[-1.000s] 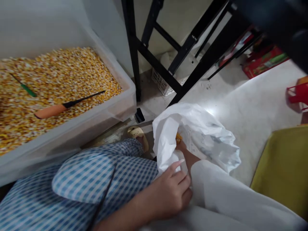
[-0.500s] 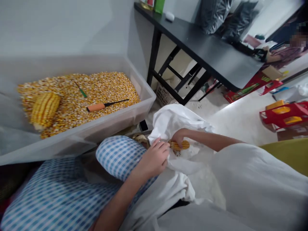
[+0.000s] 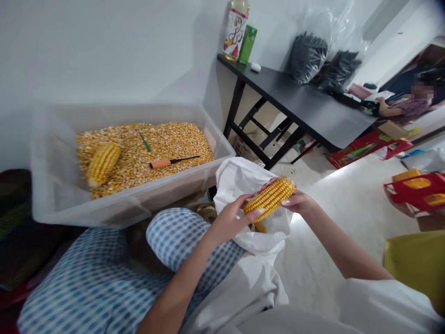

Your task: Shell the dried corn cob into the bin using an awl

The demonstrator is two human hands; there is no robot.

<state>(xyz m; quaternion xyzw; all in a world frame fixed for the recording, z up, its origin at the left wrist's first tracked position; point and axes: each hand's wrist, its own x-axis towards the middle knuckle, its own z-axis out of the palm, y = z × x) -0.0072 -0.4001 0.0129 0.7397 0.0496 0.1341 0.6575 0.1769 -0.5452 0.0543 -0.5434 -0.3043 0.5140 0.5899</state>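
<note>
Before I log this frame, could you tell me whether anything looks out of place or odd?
Only mildly: an orange-handled tool and a green-handled one lie loose on the kernels in the clear bin, beside a whole cob. Both hands hold another cob normally.

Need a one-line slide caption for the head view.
Both hands, left hand and right hand, hold a corn cob over a white bag, beside a kernel-filled tub.

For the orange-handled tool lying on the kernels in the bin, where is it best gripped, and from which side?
Probably by the orange handle of the tool, from above: it lies flat on the loose kernels with its dark thin shaft pointing right, and the clear bin has walls that block a side approach.
</note>
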